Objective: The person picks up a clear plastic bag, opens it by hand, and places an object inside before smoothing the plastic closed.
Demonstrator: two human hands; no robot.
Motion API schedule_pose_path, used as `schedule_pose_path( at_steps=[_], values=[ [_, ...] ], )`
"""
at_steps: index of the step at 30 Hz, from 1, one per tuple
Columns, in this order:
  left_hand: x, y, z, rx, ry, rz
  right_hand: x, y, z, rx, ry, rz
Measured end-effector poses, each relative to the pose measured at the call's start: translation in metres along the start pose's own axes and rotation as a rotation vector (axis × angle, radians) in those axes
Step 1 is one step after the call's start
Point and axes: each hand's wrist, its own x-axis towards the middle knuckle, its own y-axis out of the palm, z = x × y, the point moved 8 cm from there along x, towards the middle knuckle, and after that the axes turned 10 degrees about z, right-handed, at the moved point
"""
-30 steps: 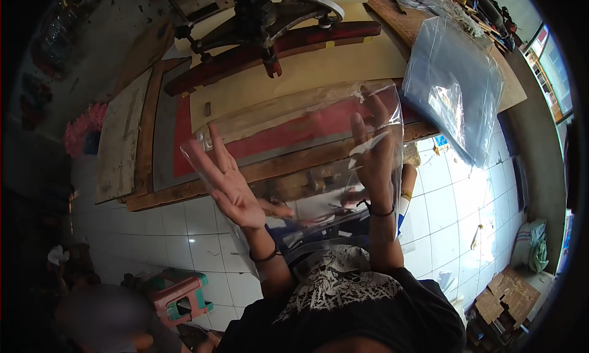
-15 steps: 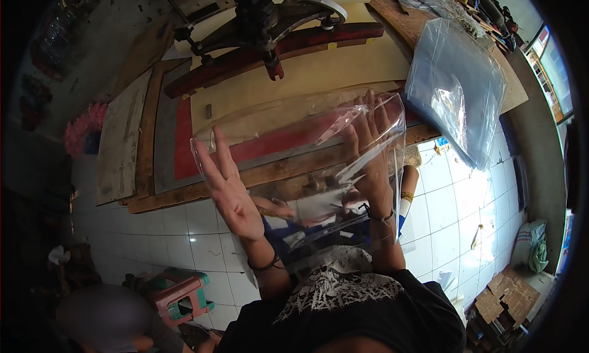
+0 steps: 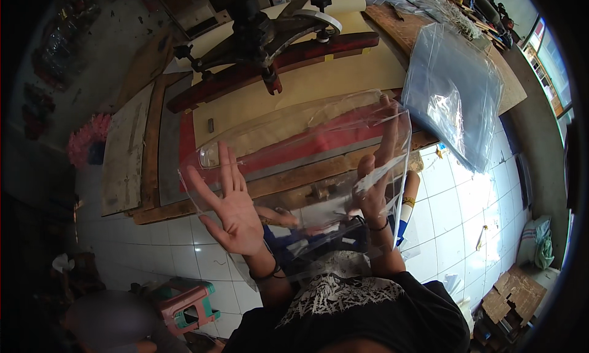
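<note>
A wide clear plastic bag (image 3: 300, 150) is stretched between my two hands, above the front edge of the work table (image 3: 264, 196). My left hand (image 3: 233, 221) is spread, palm showing, with its fingertips at the bag's left end. At the other end, my right hand (image 3: 375, 184) shows through the plastic, fingers stretched up toward the far corner. Both hands seem to lie inside the bag or against its film; glare hides exactly which. Beyond them, a red and tan sheet (image 3: 294, 86) covers the table under a dark metal press frame (image 3: 261, 43).
A stack of clear plastic sheets or bags (image 3: 451, 92) overhangs the table's right side. On the tan sheet lies a small dark bar (image 3: 211, 125). A red and green stool (image 3: 187, 307) stands on the tiled floor at lower left, beside another person (image 3: 110, 319). Cardboard (image 3: 512, 295) lies at lower right.
My left hand has turned its palm more into view and its fingers have spread. My right hand has shifted slightly right, stretching the bag wider. The view has moved a little.
</note>
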Motion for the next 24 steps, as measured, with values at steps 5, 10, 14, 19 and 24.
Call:
schedule_pose_path(
  at_steps=[5, 10, 14, 19, 24],
  values=[
    [0.0, -0.013, -0.004, 0.144, 0.027, -0.118, 0.004, -0.004, 0.0, 0.101, 0.001, -0.07],
    [-0.003, -0.019, -0.002, 0.41, -0.126, -0.241, -0.008, 0.002, -0.01, 0.424, 0.222, -0.117],
    [-0.006, -0.003, 0.015, 0.243, -0.109, -0.015, -0.008, 0.026, 0.009, 0.571, 0.021, 0.063],
    [0.0, 0.037, 0.02, -0.421, -0.101, 0.17, -0.013, 0.053, 0.025, 0.53, -0.052, 0.171],
    [0.003, 0.05, 0.01, -0.681, -0.124, 0.047, -0.014, 0.06, 0.032, 0.351, -0.143, 0.268]
  ],
)
